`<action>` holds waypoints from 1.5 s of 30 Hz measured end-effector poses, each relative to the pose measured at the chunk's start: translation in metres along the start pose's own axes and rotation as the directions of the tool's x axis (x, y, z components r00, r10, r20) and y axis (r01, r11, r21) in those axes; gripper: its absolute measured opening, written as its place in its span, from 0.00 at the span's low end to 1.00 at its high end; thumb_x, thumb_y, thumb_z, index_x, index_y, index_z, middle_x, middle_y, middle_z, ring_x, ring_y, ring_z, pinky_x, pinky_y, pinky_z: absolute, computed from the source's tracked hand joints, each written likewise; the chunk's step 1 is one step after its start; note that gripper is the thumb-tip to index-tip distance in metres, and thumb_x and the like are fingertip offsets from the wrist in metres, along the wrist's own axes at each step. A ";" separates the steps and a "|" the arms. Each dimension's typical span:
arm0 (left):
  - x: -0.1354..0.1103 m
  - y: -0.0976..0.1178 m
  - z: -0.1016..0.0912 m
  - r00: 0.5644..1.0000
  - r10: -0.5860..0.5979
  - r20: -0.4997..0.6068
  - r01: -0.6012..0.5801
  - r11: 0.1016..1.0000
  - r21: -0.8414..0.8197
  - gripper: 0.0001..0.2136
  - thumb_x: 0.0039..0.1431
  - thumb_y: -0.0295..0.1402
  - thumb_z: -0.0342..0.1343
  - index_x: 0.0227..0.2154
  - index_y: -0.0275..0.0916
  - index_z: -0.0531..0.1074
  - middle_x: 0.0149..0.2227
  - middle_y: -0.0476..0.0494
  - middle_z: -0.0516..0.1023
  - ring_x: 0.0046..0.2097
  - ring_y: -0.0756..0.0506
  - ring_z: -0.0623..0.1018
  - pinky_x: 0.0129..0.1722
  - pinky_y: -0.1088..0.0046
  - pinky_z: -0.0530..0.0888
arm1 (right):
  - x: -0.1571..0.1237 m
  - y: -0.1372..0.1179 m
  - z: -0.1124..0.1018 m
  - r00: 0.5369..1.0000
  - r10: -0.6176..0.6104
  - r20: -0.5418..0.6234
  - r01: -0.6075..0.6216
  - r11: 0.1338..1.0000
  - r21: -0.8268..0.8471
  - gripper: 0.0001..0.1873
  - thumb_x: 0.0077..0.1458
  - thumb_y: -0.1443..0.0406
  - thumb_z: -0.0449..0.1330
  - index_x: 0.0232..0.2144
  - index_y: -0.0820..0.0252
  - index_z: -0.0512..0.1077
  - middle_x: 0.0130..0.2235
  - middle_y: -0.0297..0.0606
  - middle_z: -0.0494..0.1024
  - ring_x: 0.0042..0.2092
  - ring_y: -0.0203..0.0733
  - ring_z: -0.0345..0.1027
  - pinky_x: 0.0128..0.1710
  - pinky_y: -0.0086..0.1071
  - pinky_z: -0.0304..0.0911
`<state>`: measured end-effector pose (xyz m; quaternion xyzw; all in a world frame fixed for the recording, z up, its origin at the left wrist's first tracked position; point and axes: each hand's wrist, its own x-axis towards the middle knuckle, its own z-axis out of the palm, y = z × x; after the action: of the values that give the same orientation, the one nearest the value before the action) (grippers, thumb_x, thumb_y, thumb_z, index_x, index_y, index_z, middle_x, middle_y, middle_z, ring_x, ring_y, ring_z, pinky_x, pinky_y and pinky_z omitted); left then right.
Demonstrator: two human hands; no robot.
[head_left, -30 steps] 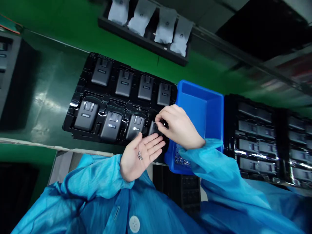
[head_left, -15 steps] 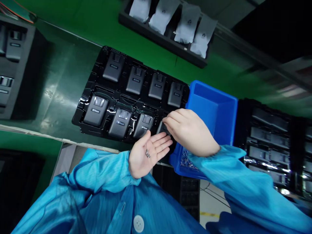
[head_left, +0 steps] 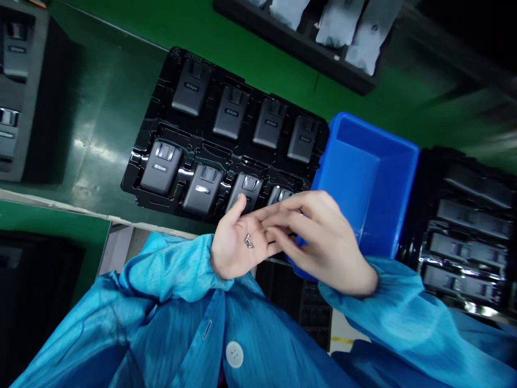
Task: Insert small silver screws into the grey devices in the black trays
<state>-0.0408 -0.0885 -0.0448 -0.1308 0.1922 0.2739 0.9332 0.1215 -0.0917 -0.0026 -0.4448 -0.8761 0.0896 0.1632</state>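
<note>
Palm up and nearly flat, my left hand [head_left: 242, 242] carries a few small metal screws [head_left: 249, 241] in its palm. My right hand [head_left: 323, 237] reaches over the left one's fingers from the right, with its own fingers bent and their tips close to the screws. Whether anything is between those fingertips is too small to make out. Behind both hands lies a black plastic tray [head_left: 194, 139] with several dark grey cases marked "Riton", such as one case [head_left: 160, 167] at the front left. The hands partly cover the nearest cases.
To the right of the tray stands a blue bin [head_left: 343, 161], partly behind my right hand. Black trays of grey parts [head_left: 468, 237] sit farther right. A dark box with white bags [head_left: 339, 24] is at the back, and a foam box [head_left: 30, 108] at the left.
My right hand has come down and left from above the tray edge, onto the fingers of my left hand. The view has shifted a little, and the screws still lie in the left palm.
</note>
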 end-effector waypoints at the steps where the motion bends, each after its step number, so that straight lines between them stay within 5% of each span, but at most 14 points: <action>1: -0.002 0.001 0.001 1.000 -0.005 0.016 0.004 1.000 0.011 0.36 0.72 0.51 0.28 0.59 0.27 0.70 0.48 0.30 0.81 0.56 0.38 0.78 0.61 0.59 0.68 | 0.002 -0.007 0.001 1.000 -0.019 0.015 0.018 0.998 0.063 0.02 0.63 0.69 0.59 0.37 0.58 0.73 0.39 0.40 0.75 0.43 0.43 0.68 0.41 0.39 0.62; 6: -0.006 0.004 0.006 1.000 -0.011 0.000 0.011 1.000 -0.001 0.37 0.72 0.50 0.24 0.55 0.30 0.73 0.34 0.35 0.81 0.54 0.36 0.79 0.58 0.56 0.71 | 0.004 -0.020 0.008 0.998 0.014 0.059 -0.022 0.991 0.129 0.04 0.62 0.69 0.59 0.33 0.59 0.72 0.39 0.40 0.77 0.41 0.43 0.67 0.40 0.39 0.60; 18: -0.008 0.005 0.000 0.995 0.076 0.071 -0.078 0.996 0.031 0.41 0.69 0.59 0.31 0.67 0.28 0.62 0.65 0.30 0.70 0.70 0.33 0.63 0.69 0.56 0.57 | -0.003 -0.030 0.006 0.994 0.072 0.080 -0.084 0.984 0.160 0.05 0.61 0.68 0.59 0.32 0.58 0.72 0.37 0.40 0.75 0.42 0.46 0.65 0.41 0.41 0.59; 33: -0.007 0.002 0.004 0.984 0.177 0.002 -0.177 0.983 0.049 0.39 0.71 0.56 0.30 0.66 0.25 0.62 0.66 0.30 0.68 0.69 0.37 0.65 0.69 0.63 0.58 | -0.001 -0.042 0.020 0.989 0.148 0.028 -0.147 0.988 -0.036 0.06 0.59 0.68 0.59 0.29 0.58 0.71 0.33 0.39 0.74 0.37 0.45 0.63 0.36 0.40 0.54; 40: -0.015 0.008 -0.001 0.979 0.166 -0.116 -0.171 0.984 -0.041 0.37 0.71 0.53 0.32 0.65 0.25 0.63 0.62 0.28 0.73 0.67 0.38 0.69 0.64 0.65 0.66 | 0.014 -0.001 -0.001 0.984 0.179 -0.018 -0.179 0.984 0.005 0.02 0.62 0.67 0.61 0.35 0.56 0.72 0.38 0.41 0.74 0.41 0.47 0.68 0.41 0.42 0.61; 45: -0.025 0.011 -0.004 0.964 0.188 -0.190 -0.204 0.976 -0.071 0.36 0.71 0.53 0.36 0.66 0.26 0.63 0.62 0.31 0.73 0.65 0.40 0.72 0.63 0.66 0.66 | 0.030 0.042 0.015 0.988 0.157 0.006 -0.155 0.981 -0.119 0.05 0.61 0.65 0.60 0.32 0.58 0.74 0.37 0.43 0.74 0.40 0.49 0.66 0.39 0.43 0.59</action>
<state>-0.0674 -0.0927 -0.0396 -0.1773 0.2761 0.3602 0.8733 0.1310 -0.0424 -0.0227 -0.5204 -0.8434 0.0536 0.1225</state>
